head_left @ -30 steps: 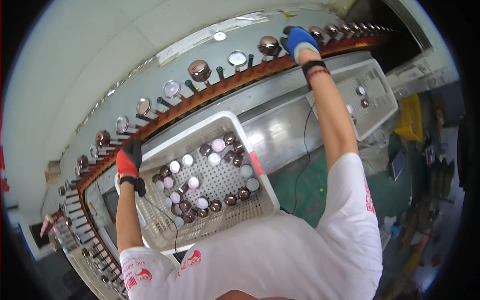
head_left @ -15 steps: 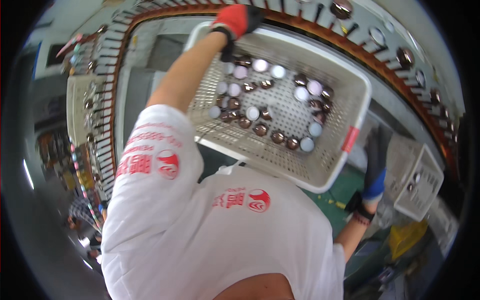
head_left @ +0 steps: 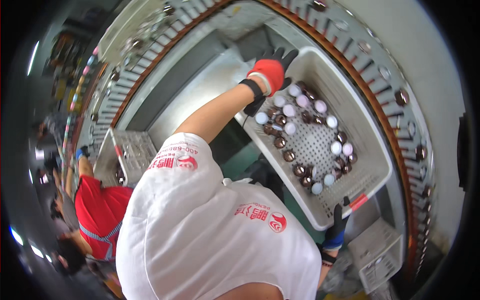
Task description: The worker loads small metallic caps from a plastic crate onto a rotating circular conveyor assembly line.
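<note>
Overhead, set at a slant right of centre: a large white perforated plastic crate (head_left: 370,167). Scattered across its floor, shiny brown round pieces (head_left: 289,156) and pale discs (head_left: 347,149) in white, pink and bluish tones, bunched at the far end, along the left side and toward the near end.

At the far end, in a red-and-black glove, the left hand (head_left: 272,72), open, with fingers spread just over the rim; contact with the plastic too uncertain to tell. At the near end, just beside a red label (head_left: 358,201) on the rim, the right hand (head_left: 337,225) in a blue-and-black glove, close against the crate; impossible to tell from this angle whether gripping or merely touching.

Beyond the crate, curving from far left to near right, an orange-brown conveyor track (head_left: 413,230) lined with pegs, some topped with round metallic pieces. Near right, a smaller white crate (head_left: 392,267); well to the left, another perforated crate (head_left: 106,155), next to a co-worker in red (head_left: 100,205).
</note>
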The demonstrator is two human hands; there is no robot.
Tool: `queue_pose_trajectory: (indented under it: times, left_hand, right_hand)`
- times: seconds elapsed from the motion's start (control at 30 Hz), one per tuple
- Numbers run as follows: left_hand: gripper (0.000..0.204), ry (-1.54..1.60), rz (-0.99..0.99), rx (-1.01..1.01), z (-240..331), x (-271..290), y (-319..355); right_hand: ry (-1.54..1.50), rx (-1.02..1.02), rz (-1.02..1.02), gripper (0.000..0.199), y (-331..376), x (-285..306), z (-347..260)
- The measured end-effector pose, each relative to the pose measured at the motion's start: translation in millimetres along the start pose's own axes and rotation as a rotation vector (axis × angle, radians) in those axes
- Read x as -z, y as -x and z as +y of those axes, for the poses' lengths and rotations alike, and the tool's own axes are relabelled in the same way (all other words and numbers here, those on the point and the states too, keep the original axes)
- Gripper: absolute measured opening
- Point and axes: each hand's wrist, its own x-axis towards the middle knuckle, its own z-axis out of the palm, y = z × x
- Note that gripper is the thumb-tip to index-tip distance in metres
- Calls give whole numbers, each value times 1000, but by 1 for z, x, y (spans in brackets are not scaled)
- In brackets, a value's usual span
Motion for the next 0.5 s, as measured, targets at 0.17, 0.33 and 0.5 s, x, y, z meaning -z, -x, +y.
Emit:
queue_pose_trajectory:
  times: [0.17,0.33,0.5]
  left_hand:
    - [57,400,-587,428,-76,22,27]
    - [55,226,-494,449,-119,27,-19]
    - [50,393,-508,641,-52,22,-68]
  right_hand:
    - [-77,-107,-57,69,44,-53,-71]
    - [141,-93,-233,70,35,-81,-134]
    - [368,24,-115,68,-37,-28,-140]
